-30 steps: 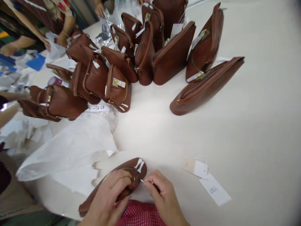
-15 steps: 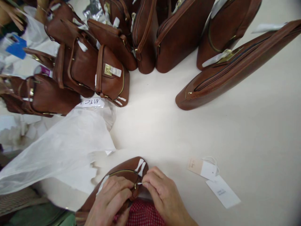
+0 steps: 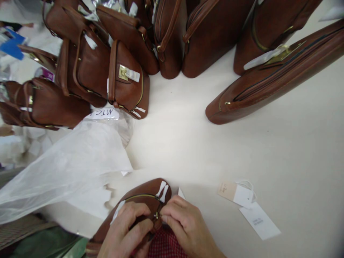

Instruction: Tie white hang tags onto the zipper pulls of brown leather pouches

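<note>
A brown leather handbag [image 3: 146, 188] lies tilted at the bottom, close to the body, with white wrapped zipper pulls [image 3: 162, 191] at its end. My left hand [image 3: 129, 229] grips the bag near a small gold metal fitting [image 3: 156, 215], its fingers bent around the leather. Thumb and forefinger of my right hand [image 3: 188, 225] are pinched together right beside that fitting; whatever lies between them is too small to make out. A white pointed scrap [image 3: 181, 193] shows behind my right knuckles.
Several brown bags stand at the back and left, one [image 3: 129, 82] with a wrapped gold lock. Another long bag [image 3: 242, 104] leans at the right. A clear plastic bag [image 3: 88, 154] lies on the left, and paper tags [image 3: 259, 220] lie on the white table at the right.
The white strip between my right fingertips and the gold fitting no longer shows. A white scrap now appears behind my right hand. The view has shifted slightly.
</note>
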`<state>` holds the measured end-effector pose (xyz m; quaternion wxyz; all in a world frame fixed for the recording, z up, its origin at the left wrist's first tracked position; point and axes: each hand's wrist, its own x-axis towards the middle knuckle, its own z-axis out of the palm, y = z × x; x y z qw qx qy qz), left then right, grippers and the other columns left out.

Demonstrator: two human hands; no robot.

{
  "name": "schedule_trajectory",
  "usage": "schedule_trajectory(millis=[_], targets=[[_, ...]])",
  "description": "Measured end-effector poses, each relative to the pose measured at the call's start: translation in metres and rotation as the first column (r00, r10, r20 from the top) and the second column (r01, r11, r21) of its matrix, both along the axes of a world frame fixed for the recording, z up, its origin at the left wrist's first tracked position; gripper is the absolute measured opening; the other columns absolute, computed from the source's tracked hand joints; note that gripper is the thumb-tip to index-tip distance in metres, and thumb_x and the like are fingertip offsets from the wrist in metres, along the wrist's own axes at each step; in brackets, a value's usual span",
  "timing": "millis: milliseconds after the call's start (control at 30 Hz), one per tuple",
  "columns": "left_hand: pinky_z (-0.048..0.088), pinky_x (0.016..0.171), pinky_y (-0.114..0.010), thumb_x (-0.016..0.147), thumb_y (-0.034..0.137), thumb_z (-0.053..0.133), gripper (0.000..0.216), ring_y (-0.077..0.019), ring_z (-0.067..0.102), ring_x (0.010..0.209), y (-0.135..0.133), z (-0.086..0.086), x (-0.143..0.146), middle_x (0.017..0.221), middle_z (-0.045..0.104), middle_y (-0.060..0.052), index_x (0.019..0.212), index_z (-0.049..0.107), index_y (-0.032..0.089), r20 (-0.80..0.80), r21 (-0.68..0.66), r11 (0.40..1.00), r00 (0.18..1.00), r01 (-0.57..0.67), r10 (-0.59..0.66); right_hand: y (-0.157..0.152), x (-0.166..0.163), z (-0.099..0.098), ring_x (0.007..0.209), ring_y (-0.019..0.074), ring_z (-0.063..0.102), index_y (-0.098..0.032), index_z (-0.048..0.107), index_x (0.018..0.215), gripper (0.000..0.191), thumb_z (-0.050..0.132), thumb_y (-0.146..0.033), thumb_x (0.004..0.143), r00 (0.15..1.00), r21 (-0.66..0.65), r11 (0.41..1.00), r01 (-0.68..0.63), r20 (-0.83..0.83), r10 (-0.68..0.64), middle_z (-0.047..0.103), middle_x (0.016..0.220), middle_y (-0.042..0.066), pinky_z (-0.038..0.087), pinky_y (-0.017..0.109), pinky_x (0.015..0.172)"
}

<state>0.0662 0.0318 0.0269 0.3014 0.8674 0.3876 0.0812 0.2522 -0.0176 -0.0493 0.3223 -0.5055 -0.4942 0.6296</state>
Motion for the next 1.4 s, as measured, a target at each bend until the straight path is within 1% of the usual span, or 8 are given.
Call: schedule_trajectory(millis=[167,300,467,567,800,1033,1233,1400], targets=[[0.054,0.085,-0.026,0.087,0.009,0.051,0.026,-0.0189,0.061,0.106,0.005,0.012,0.003,0.114,0.062,-0.009,0.107,0.06,0.023,-0.067,-0.103,0.995,0.998,-0.017,0.01,0.007,0.001,-0.001,0.071,0.0141,0.061,-0.022,0.07,0.083,0.013,0.06,-0.014,0.082,0.989,-0.2,0.979,0.038,-0.133,-0.065,0.068,0.074,-0.002,0.042,0.025,0.068],[0.053,0.092,-0.032,0.092,0.023,0.053,0.02,-0.0225,0.058,0.114,0.006,0.013,-0.002,0.122,0.059,-0.01,0.11,0.061,0.023,-0.075,-0.141,0.99,0.997,0.018,-0.029,0.013,0.002,-0.001,0.068,0.0149,0.063,-0.021,0.068,0.08,0.009,0.062,-0.016,0.075,0.937,-0.439,0.898,0.028,-0.302,-0.176,0.072,0.072,-0.003,0.045,0.025,0.065],[0.054,0.087,-0.03,0.092,0.015,0.052,0.02,-0.021,0.059,0.107,0.004,0.01,-0.005,0.114,0.06,-0.01,0.109,0.061,0.021,-0.065,-0.114,0.993,0.997,0.026,-0.033,0.012,0.0,-0.002,0.066,0.0169,0.064,-0.02,0.066,0.074,0.002,0.064,-0.021,0.073,0.895,-0.537,0.844,0.015,-0.369,-0.25,0.072,0.068,-0.002,0.046,0.026,0.063],[0.055,0.083,-0.029,0.09,0.014,0.053,0.02,-0.0197,0.061,0.101,0.005,0.009,-0.005,0.108,0.061,-0.009,0.108,0.06,0.02,-0.038,-0.12,0.992,0.999,0.025,-0.03,0.013,0.0,-0.001,0.066,0.0168,0.064,-0.02,0.066,0.075,0.005,0.062,-0.022,0.076,0.913,-0.504,0.864,0.013,-0.347,-0.216,0.071,0.069,-0.001,0.045,0.026,0.063],[0.056,0.089,-0.029,0.092,0.026,0.058,0.022,-0.0214,0.061,0.109,0.006,0.016,-0.009,0.118,0.061,-0.009,0.114,0.062,0.025,-0.054,-0.193,0.981,0.999,-0.012,0.001,0.021,0.009,0.005,0.074,0.0134,0.064,-0.022,0.072,0.077,0.016,0.059,-0.018,0.086,0.985,-0.192,0.981,-0.033,-0.171,0.0,0.071,0.076,-0.002,0.044,0.023,0.07],[0.056,0.095,-0.034,0.098,0.04,0.046,0.029,-0.0233,0.062,0.114,0.022,0.026,0.002,0.121,0.066,-0.011,0.116,0.062,0.024,0.021,-0.367,0.93,0.999,-0.026,0.036,0.025,0.009,0.01,0.072,0.0137,0.064,-0.022,0.069,0.081,0.012,0.06,-0.017,0.085,0.984,-0.226,0.972,-0.057,-0.175,0.017,0.071,0.076,-0.003,0.045,0.022,0.068],[0.057,0.087,-0.034,0.098,0.037,0.045,0.026,-0.0227,0.066,0.103,0.03,0.019,0.006,0.104,0.072,-0.007,0.114,0.06,0.024,0.108,-0.331,0.942,0.994,0.047,-0.011,0.02,0.007,0.011,0.07,0.0135,0.063,-0.022,0.067,0.077,0.013,0.06,-0.017,0.085,0.983,-0.217,0.973,-0.076,-0.178,0.037,0.07,0.074,-0.003,0.045,0.022,0.069],[0.055,0.091,-0.032,0.086,0.044,0.068,0.036,-0.0219,0.065,0.102,0.03,0.019,0.008,0.107,0.07,-0.007,0.114,0.06,0.022,-0.057,-0.346,0.933,0.99,0.101,-0.128,0.015,0.008,0.014,0.071,0.0134,0.064,-0.021,0.067,0.078,0.012,0.06,-0.017,0.087,0.99,-0.203,0.977,-0.068,-0.137,0.04,0.07,0.074,-0.002,0.045,0.022,0.069]])
